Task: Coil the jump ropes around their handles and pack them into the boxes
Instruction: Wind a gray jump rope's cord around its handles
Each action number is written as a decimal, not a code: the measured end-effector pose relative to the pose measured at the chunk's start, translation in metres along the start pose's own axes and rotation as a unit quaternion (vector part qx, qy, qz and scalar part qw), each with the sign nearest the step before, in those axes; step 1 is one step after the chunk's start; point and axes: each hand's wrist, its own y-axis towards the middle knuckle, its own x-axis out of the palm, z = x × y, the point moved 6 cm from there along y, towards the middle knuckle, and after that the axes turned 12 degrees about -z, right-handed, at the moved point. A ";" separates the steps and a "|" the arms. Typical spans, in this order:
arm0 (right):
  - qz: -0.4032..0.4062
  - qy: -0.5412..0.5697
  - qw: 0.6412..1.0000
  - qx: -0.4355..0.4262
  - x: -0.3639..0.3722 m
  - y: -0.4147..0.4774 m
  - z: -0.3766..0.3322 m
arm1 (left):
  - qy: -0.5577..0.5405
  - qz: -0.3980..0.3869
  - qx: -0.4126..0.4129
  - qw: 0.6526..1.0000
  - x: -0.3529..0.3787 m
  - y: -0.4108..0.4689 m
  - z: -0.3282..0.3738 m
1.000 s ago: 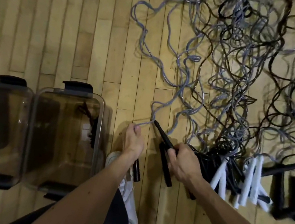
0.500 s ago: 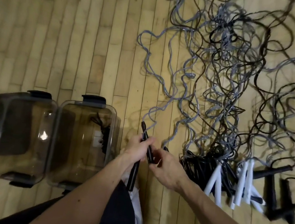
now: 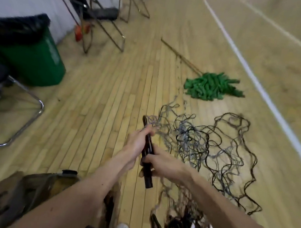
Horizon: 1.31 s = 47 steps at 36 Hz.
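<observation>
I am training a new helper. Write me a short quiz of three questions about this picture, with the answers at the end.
1. True or false: the left hand and the right hand both grip the black handles.
2. Which thing lies on the floor beyond the tangled jump ropes? A: a green mop. B: a red ball. C: a blue bucket.
3. Fill the gap: the bin with the black liner, near the wall, is ____ in colour.
Key: 1 true; 2 A; 3 green.
</observation>
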 end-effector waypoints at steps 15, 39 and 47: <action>0.048 -0.001 0.967 -0.249 0.042 -0.223 -0.260 | 0.184 0.001 0.386 0.904 0.023 -0.228 0.310; -0.197 0.116 0.949 -0.216 0.099 -0.313 -0.246 | 0.204 -0.240 0.433 0.845 0.004 -0.327 0.288; 0.065 -0.267 0.956 -0.099 0.079 -0.326 -0.238 | 0.333 -0.155 0.398 0.841 0.021 -0.325 0.283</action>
